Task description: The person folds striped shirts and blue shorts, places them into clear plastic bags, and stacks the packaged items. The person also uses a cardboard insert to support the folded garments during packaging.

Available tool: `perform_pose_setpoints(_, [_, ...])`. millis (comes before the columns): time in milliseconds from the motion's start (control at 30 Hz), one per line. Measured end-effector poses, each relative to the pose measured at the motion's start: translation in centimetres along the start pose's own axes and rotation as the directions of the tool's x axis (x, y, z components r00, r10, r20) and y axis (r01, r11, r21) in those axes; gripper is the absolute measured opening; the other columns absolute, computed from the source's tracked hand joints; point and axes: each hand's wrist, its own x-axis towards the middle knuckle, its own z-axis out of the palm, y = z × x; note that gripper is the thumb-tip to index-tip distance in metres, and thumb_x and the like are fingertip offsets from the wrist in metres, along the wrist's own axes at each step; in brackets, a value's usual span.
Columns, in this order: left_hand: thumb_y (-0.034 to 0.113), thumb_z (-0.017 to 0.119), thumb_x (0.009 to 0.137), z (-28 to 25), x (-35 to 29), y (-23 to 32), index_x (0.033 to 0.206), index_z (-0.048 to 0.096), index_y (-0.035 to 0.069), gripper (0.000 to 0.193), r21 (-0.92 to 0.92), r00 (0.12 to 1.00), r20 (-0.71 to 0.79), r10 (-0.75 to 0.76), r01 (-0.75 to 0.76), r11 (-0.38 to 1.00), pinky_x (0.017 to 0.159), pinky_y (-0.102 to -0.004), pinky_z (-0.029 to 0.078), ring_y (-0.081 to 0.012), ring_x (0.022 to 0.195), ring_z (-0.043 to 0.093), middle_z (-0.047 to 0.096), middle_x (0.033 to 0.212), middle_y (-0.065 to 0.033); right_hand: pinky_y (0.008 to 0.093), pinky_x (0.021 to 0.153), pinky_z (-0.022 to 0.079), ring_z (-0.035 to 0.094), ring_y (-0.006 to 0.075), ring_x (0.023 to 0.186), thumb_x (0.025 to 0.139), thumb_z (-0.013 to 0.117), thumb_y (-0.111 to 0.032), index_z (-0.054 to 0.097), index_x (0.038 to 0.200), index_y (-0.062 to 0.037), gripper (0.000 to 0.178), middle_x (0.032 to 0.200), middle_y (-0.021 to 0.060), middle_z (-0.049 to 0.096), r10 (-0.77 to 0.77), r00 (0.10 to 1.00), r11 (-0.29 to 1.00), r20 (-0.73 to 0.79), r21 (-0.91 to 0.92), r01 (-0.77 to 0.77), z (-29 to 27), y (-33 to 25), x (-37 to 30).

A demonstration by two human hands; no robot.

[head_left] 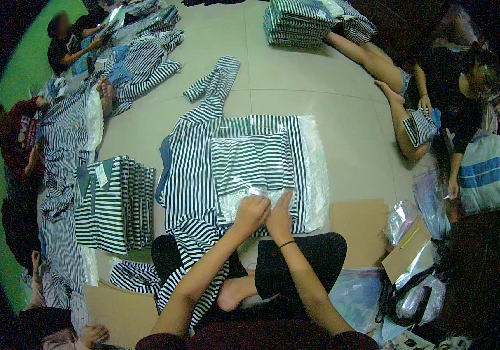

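A folded black-and-white striped shirt (250, 157) lies in front of me inside a clear plastic bag (232, 204). My left hand (253, 213) is closed, its fingertips pinching the bag near its lower edge. Close beside it, my right hand (279, 214) has its fingers pressed together at the same edge of the bag. Beneath the bag are another striped piece (296, 131) and a sheet of whitish plastic (317, 175). An unfolded striped shirt (185, 169) with a sleeve stretched away from me lies to the left and runs over my leg.
A stack of folded striped shirts (101, 204) stands at left, another stack (296, 26) at the far side. Cardboard (358, 224) and clear bags (358, 294) lie at right. Co-workers sit along both sides; one at right (454, 87) holds striped cloth. A woven sack (486, 175) stands there.
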Motion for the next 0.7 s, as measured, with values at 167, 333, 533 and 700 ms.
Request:
perform_pose_setpoints(167, [0.018,0.058,0.067,0.6,-1.9,-0.7,0.081,0.052,0.005,0.019,-0.057,0.999,-0.003,-0.055,0.054,0.997,0.069,-0.0365,0.037,-0.0283,0.077,0.048,0.052,0.082,-0.0115,0.0395,0.069,0.045,0.051,0.0387,0.088,0.073,0.051,-0.013,0.009,0.122,0.0101,0.069,0.129,0.0287,0.004,0.061,0.975,0.997,0.214,-0.051,-0.051,-0.3,0.7,-1.0])
perform_pose_setpoints(333, [0.010,0.052,0.071,-1.2,-7.6,-3.5,0.098,0.046,-0.002,0.030,0.121,0.825,-0.364,-0.432,0.502,0.856,0.071,-0.0358,0.038,-0.0293,0.083,0.047,0.045,0.096,-0.0189,0.0347,0.079,0.040,0.049,0.0300,0.095,0.076,0.049,-0.018,0.048,0.107,-0.0007,0.035,0.107,0.0203,0.048,-0.303,0.917,0.953,0.258,0.056,0.299,-3.8,4.0,-3.6])
perform_pose_setpoints(533, [0.018,0.054,0.077,-2.4,-12.2,-6.4,0.084,0.056,-0.004,0.024,-0.566,0.520,0.163,-0.838,0.745,0.352,0.045,-0.0218,0.042,-0.0115,0.049,0.049,0.053,0.062,-0.0041,0.0327,0.067,0.044,0.056,0.0279,0.075,0.074,0.051,-0.016,0.057,0.089,0.0002,0.023,0.084,0.0174,0.058,0.024,0.998,0.996,-0.053,0.092,-0.019,-6.2,7.9,-1.4])
perform_pose_setpoints(700, [0.017,0.052,0.078,-3.2,-12.2,-5.6,0.080,0.057,-0.003,0.020,-0.590,0.441,0.281,-0.853,0.780,0.209,0.045,-0.0205,0.042,-0.0099,0.053,0.051,0.055,0.065,-0.0041,0.0299,0.067,0.045,0.058,0.0239,0.072,0.071,0.053,-0.015,0.059,0.088,-0.0026,0.022,0.080,0.0148,0.060,0.025,0.996,0.979,0.090,0.198,-0.043,-4.6,10.0,0.6])
